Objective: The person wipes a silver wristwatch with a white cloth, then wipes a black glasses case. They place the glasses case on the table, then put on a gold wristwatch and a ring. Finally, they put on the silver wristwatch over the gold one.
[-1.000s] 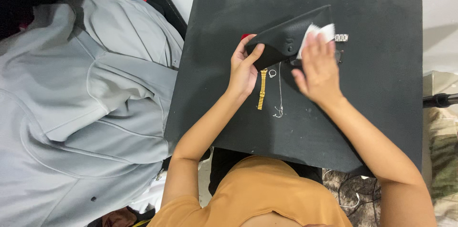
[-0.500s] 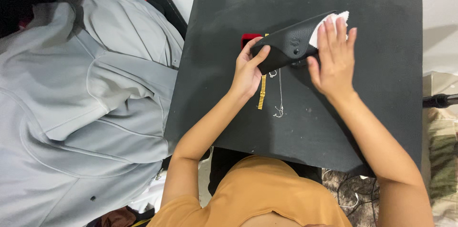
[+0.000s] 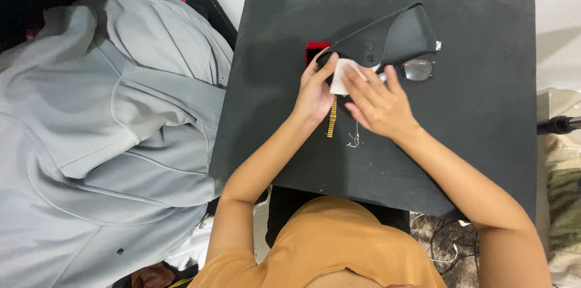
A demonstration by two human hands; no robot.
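Pinching a small white cloth between thumb and fingers, the left hand curls closed around it near the middle of the black table. At its 3 o'clock the right hand lies open, fingers spread flat against the cloth. The cloth looks folded and crumpled. A black pebbled glasses case sits at 1 o'clock, eyeglasses just beneath it, a red box at 12. A gold watch strap lies at 6 o'clock. Grey fabric spreads at 9 o'clock.

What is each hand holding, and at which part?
The left hand grips the black case at its left end; the right hand presses a white cloth.
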